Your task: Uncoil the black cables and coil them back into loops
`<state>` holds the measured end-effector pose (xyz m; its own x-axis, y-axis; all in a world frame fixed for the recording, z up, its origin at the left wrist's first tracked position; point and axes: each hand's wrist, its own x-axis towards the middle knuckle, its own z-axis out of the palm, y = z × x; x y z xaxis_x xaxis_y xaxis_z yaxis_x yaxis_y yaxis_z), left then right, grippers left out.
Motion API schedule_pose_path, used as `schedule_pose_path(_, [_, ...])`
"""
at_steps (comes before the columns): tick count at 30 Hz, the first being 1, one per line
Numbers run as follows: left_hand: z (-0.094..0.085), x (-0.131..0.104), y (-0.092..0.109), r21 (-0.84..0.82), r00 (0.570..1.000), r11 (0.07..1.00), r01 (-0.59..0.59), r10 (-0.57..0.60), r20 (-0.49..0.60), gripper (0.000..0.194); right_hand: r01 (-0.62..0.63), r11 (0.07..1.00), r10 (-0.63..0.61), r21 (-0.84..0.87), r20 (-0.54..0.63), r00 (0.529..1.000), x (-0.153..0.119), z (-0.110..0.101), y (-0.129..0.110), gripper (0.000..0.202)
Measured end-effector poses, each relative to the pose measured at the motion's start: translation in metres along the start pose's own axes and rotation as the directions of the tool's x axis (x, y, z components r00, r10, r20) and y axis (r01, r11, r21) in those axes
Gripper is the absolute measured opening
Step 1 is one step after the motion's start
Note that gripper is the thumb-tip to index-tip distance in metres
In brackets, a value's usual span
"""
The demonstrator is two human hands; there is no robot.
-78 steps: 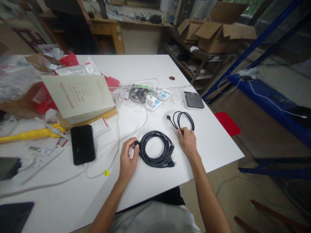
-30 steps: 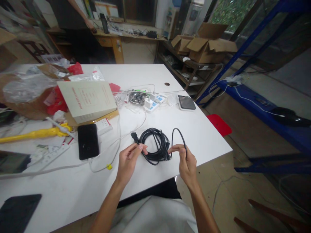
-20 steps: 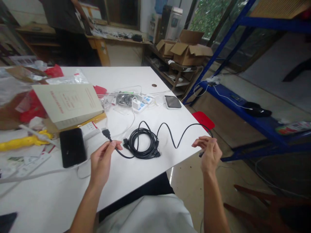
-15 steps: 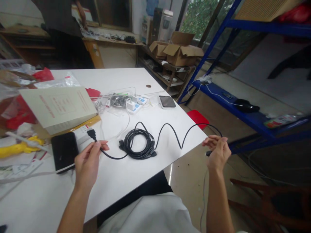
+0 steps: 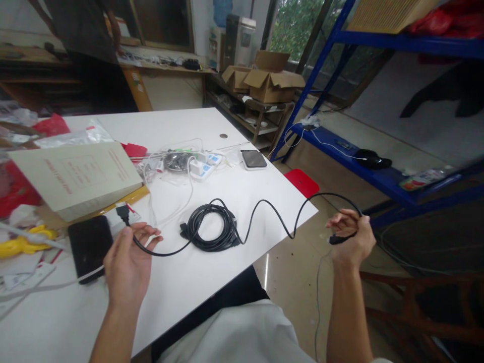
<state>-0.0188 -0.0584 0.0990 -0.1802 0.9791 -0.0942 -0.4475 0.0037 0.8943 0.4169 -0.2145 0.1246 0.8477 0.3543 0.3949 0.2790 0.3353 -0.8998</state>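
Note:
A black cable (image 5: pixel 212 247) lies coiled near the front edge of the white table (image 5: pixel 181 297), with a dark plug on the coil's left side. My left hand (image 5: pixel 130 257) pinches one loose end just below its black connector (image 5: pixel 123 213), which points up and away. Beyond the table's right edge, my right hand (image 5: pixel 353 237) holds the other end, its connector (image 5: pixel 336 239) hanging under the curled fingers. Between the coil and my right hand the cable runs in a loose wave. A black phone (image 5: pixel 89 247) rests to the left of my left hand.
At the left lie a cardboard folder (image 5: pixel 77 176), a yellow item (image 5: pixel 28 242) and plastic bags. A power strip (image 5: pixel 202 169) with white plugs and a grey-screened device (image 5: pixel 253 159) sit farther back. Blue shelving (image 5: pixel 351 156) stands right; a person (image 5: pixel 83 50) stands behind the table.
My left hand has shifted left with its cable end, and its fingers have loosened a little. My right hand has moved slightly right, drawing the cable along. The view has turned slightly.

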Motion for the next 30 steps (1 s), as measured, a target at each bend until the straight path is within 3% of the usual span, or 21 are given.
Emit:
schedule_pose_path(5, [0.007,-0.016,-0.013,-0.065,0.994,0.992,0.11,-0.109,0.027,0.028,-0.042,0.999,0.035,0.018,0.268,0.963,-0.047,0.045,-0.012,0.039])
schedule_pose_path(8, [0.01,-0.025,-0.02,-0.053,0.98,0.98,0.193,-0.189,0.065,0.037,-0.023,0.997,0.054,-0.068,0.509,0.859,-0.089,0.074,-0.021,0.037])
schedule_pose_path(10, [0.012,-0.03,-0.025,-0.032,0.961,0.965,0.26,-0.255,0.109,0.044,0.07,0.991,0.027,-0.112,0.69,0.723,-0.116,0.092,-0.026,0.035])
schedule_pose_path(12, [0.012,-0.034,-0.029,-0.024,0.931,0.94,0.339,-0.331,0.155,0.048,0.169,0.984,-0.043,-0.06,0.836,0.547,-0.139,0.11,-0.028,0.034])
schedule_pose_path(16, [0.01,-0.04,-0.035,-0.052,0.865,0.882,0.468,-0.446,0.23,0.047,0.371,0.925,-0.16,0.076,0.966,0.202,-0.176,0.135,-0.024,0.032])
schedule_pose_path(17, [0.009,-0.041,-0.035,-0.059,0.85,0.869,0.491,-0.464,0.248,0.045,0.419,0.902,-0.171,0.099,0.975,0.139,-0.183,0.139,-0.022,0.032])
schedule_pose_path(19, [0.007,-0.043,-0.034,-0.1,0.83,0.843,0.528,-0.487,0.272,0.04,0.486,0.865,-0.18,0.129,0.982,0.059,-0.193,0.142,-0.017,0.035])
schedule_pose_path(21, [0.008,-0.046,-0.03,-0.19,0.824,0.813,0.551,-0.493,0.279,0.034,0.518,0.843,-0.186,0.144,0.982,0.03,-0.2,0.142,-0.013,0.038])
schedule_pose_path(23, [0.011,-0.048,-0.026,-0.285,0.825,0.777,0.561,-0.492,0.279,0.031,0.533,0.832,-0.206,0.157,0.978,0.033,-0.203,0.14,-0.01,0.04])
schedule_pose_path(30, [0.021,-0.045,-0.023,-0.402,0.821,0.716,0.571,-0.489,0.294,0.039,0.578,0.801,-0.286,0.155,0.948,0.142,-0.203,0.136,0.007,0.032])
